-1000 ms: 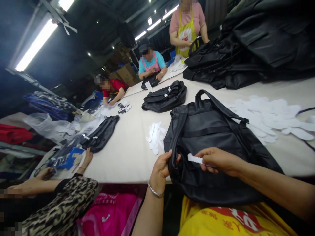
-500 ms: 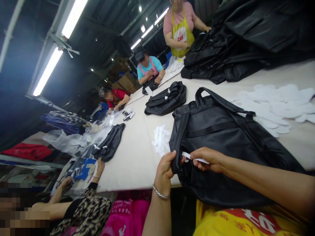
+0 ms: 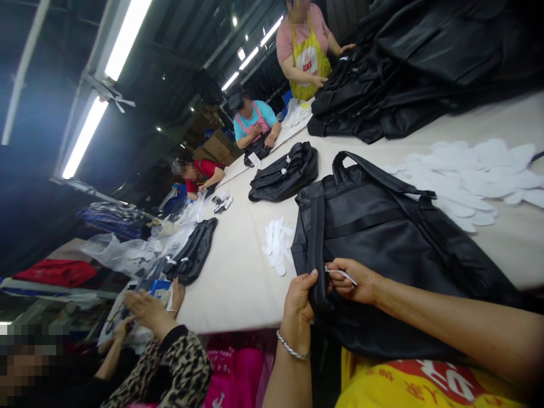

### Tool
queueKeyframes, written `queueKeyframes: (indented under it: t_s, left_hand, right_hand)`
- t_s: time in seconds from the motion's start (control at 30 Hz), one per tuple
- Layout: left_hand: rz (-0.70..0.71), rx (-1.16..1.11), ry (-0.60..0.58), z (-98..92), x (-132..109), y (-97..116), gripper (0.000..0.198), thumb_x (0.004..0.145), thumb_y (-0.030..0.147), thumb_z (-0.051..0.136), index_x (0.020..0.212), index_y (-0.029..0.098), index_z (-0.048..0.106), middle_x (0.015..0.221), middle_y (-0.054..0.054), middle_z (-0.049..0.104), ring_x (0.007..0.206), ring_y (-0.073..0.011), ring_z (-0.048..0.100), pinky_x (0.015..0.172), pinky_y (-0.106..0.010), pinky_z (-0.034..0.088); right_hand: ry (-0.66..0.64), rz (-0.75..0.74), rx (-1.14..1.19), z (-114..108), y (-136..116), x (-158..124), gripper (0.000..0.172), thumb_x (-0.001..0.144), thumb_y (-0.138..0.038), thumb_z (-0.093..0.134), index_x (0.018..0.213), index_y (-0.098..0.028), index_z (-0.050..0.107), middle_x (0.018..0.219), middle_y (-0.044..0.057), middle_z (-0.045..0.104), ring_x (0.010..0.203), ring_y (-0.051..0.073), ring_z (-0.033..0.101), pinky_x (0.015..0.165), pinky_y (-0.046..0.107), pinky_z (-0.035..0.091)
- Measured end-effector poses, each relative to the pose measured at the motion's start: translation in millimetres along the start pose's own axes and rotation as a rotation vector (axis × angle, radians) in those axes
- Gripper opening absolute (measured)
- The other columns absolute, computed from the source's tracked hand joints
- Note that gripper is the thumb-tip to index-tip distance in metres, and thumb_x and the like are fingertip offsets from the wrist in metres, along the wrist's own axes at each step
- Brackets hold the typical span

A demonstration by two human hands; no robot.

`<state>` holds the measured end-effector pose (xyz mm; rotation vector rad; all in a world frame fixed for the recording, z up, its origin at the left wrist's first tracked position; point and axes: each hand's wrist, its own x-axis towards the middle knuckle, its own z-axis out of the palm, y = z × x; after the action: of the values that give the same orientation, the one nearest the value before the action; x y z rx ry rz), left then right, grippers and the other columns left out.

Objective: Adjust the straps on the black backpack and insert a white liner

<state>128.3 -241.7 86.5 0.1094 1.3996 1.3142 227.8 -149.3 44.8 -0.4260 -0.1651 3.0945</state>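
Observation:
A large black backpack [image 3: 374,209] lies on the table in front of me, its straps and top handle facing up. My left hand [image 3: 300,296] pinches the lower end of its left shoulder strap [image 3: 317,243], thumb on top. Beside that strap, my right hand [image 3: 353,281] is closed on a thin white strip [image 3: 342,274], which sticks out past the fingers. Part of the strip is hidden by the fingers and the strap. A small pile of white strips [image 3: 277,243] lies just left of the backpack.
White flat pieces [image 3: 471,175] are heaped on the right of the pale table [image 3: 242,277]. Smaller black backpacks [image 3: 284,171] lie further off, with a dark pile of bags [image 3: 416,73] at the back right. Co-workers stand along the table; one in a leopard-print sleeve [image 3: 187,362] is close at left.
My right hand has drawn closer to the strap, and less of the white strip shows. My left hand has shifted slightly right. The nearby co-worker's arm has lifted across at left.

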Motion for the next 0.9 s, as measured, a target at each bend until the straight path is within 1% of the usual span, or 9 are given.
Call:
queueKeyframes:
  t_s: [0.17, 0.27, 0.37, 0.43, 0.47, 0.6, 0.7, 0.8, 0.9]
  left_hand:
    - [-0.071, -0.153, 0.07, 5.3, -1.1, -14.3, 0.023, 0.067, 0.025, 0.062, 0.077, 0.005, 0.058, 0.064, -0.008, 0.062, 0.065, -0.0179, 0.062, 0.064, -0.028, 0.051]
    - [-0.022, -0.184, 0.081, 10.2, -2.9, -20.3, 0.028, 0.065, 0.025, 0.063, 0.086, 0.008, 0.055, 0.068, -0.006, 0.062, 0.068, -0.0179, 0.061, 0.065, -0.029, 0.051]
    - [0.183, -0.158, 0.115, 16.1, -4.0, -24.8, 0.046, 0.06, 0.022, 0.068, 0.101, 0.014, 0.048, 0.078, -0.004, 0.063, 0.074, -0.0169, 0.061, 0.07, -0.029, 0.049]
    - [0.308, -0.122, 0.146, 19.3, -3.9, -27.0, 0.057, 0.056, 0.021, 0.07, 0.107, 0.017, 0.044, 0.084, -0.004, 0.063, 0.073, -0.0158, 0.061, 0.071, -0.029, 0.048]
    - [0.339, -0.104, 0.157, 20.5, -3.6, -28.0, 0.061, 0.054, 0.021, 0.071, 0.108, 0.017, 0.044, 0.084, -0.004, 0.063, 0.071, -0.0154, 0.061, 0.071, -0.03, 0.048]
    - [0.359, -0.051, 0.193, 21.8, -1.8, -31.4, 0.06, 0.052, 0.022, 0.071, 0.106, 0.015, 0.045, 0.076, -0.003, 0.063, 0.064, -0.0148, 0.06, 0.068, -0.03, 0.048]
    - [0.392, -0.025, 0.192, 20.2, 0.5, -34.5, 0.056, 0.055, 0.019, 0.07, 0.105, 0.014, 0.046, 0.08, -0.006, 0.064, 0.072, -0.0162, 0.061, 0.073, -0.03, 0.047]
    - [0.42, -0.02, 0.147, 17.6, 3.0, -38.4, 0.05, 0.058, 0.017, 0.067, 0.104, 0.014, 0.048, 0.092, -0.009, 0.063, 0.085, -0.0175, 0.059, 0.083, -0.031, 0.043]
    - [0.421, -0.039, 0.102, 15.2, 4.7, -42.2, 0.044, 0.06, 0.016, 0.065, 0.101, 0.013, 0.049, 0.099, -0.01, 0.061, 0.089, -0.0179, 0.058, 0.087, -0.033, 0.04]
  right_hand:
    - [-0.181, 0.041, 0.033, -28.7, -3.8, 5.8, 0.024, 0.073, -0.013, 0.034, 0.049, -0.016, 0.034, 0.032, -0.007, 0.031, 0.02, 0.003, 0.024, 0.023, 0.012, 0.016]
    - [-0.204, 0.044, 0.03, -36.2, -6.4, 5.6, 0.021, 0.071, -0.013, 0.035, 0.05, -0.015, 0.038, 0.03, -0.007, 0.03, 0.019, 0.004, 0.023, 0.022, 0.012, 0.016]
    - [-0.166, 0.02, 0.018, -34.8, -9.1, 0.8, 0.021, 0.071, -0.013, 0.036, 0.05, -0.015, 0.04, 0.028, -0.008, 0.028, 0.019, 0.004, 0.02, 0.022, 0.012, 0.015]
    - [-0.12, 0.008, -0.006, -31.1, -11.7, -3.1, 0.024, 0.07, -0.013, 0.036, 0.045, -0.016, 0.036, 0.027, -0.007, 0.027, 0.018, 0.003, 0.018, 0.022, 0.012, 0.015]
    - [-0.087, 0.011, -0.03, -29.0, -13.4, -4.7, 0.026, 0.069, -0.013, 0.036, 0.043, -0.016, 0.033, 0.026, -0.007, 0.026, 0.019, 0.003, 0.016, 0.022, 0.013, 0.014]
    - [0.087, 0.06, -0.212, -23.8, -20.9, -8.3, 0.028, 0.067, -0.015, 0.037, 0.04, -0.017, 0.029, 0.025, -0.007, 0.024, 0.02, 0.002, 0.014, 0.023, 0.013, 0.011]
    - [0.195, 0.049, -0.412, -23.4, -25.8, -10.3, 0.025, 0.065, -0.016, 0.041, 0.042, -0.017, 0.031, 0.026, -0.007, 0.024, 0.022, 0.002, 0.014, 0.024, 0.013, 0.01]
    - [0.222, 0.013, -0.585, -22.2, -29.1, -14.4, 0.019, 0.062, -0.018, 0.046, 0.047, -0.017, 0.035, 0.027, -0.009, 0.025, 0.023, 0.002, 0.014, 0.026, 0.013, 0.008]
    - [0.224, 0.032, -0.701, -19.6, -31.3, -19.6, 0.02, 0.061, -0.021, 0.048, 0.047, -0.018, 0.034, 0.027, -0.009, 0.023, 0.023, 0.002, 0.013, 0.027, 0.015, 0.006]
